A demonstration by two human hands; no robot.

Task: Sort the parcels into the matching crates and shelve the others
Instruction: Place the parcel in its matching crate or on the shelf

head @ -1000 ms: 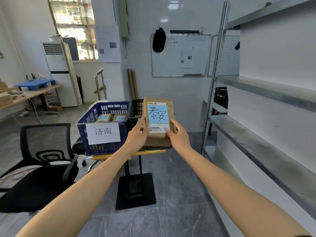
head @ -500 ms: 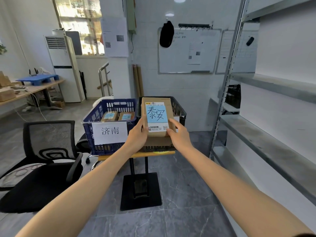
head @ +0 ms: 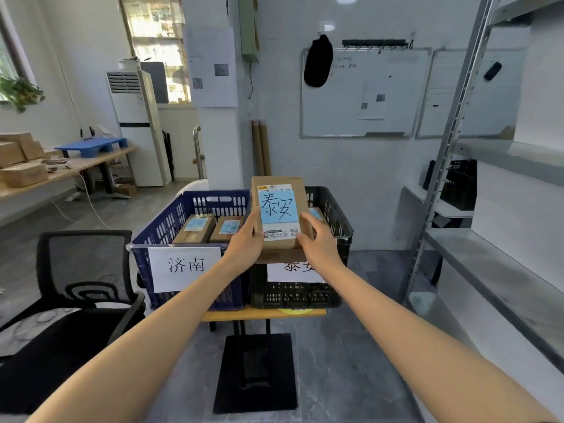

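Parcel (head: 279, 215) with a blue 泰安 note, gripped at its lower sides by my left hand (head: 244, 244) and right hand (head: 319, 245), hovers over the front edge of the black crate (head: 293, 296). That crate's half-hidden label seems to match, so I judge the next move is lowering it inside and letting go

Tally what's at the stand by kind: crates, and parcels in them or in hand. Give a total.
Crates: 2, the blue crate and the black crate.
Parcels: 4, the held parcel, blue-crate parcels, and black-crate parcel, half hidden.
Total: 6.
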